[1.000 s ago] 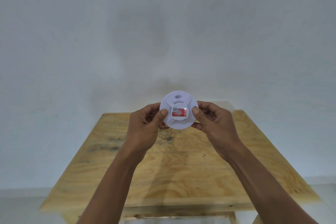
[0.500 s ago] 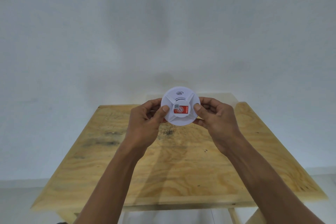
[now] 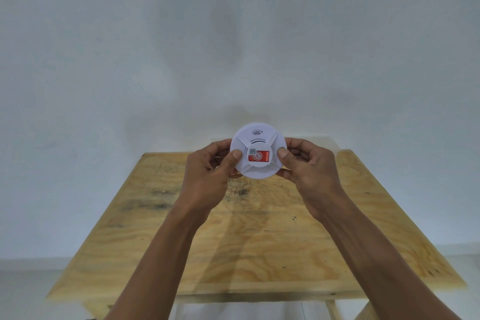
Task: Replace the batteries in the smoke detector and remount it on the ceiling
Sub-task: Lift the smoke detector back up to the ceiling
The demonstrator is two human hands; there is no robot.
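Head view:

- The left hand grips the left rim of the smoke detector; its thumb lies on the front face and its fingers curl behind the edge, closed on the casing.
- The right hand grips the right rim in the same way, thumb pressed on the front face, fingers wrapped behind, closed on the casing.
- The smoke detector is held upright in the air between the two hands, its round face turned to the camera, above the far part of the table and not touching it.
- One smoke detector shows: white, round, with four raised ribs running out from the middle and curved slots near its top.
- One red label sits at the middle of its face, with one small square code patch at the label's upper left corner.
- Two hands and two bare forearms come up from the bottom edge.
- One wooden table stands against the pale wall; its top has dark stains near the far middle.
- The tabletop is bare on both sides of the arms, and its near edge and both side edges are in view.
- A strip of light floor shows to the left and right of the table.
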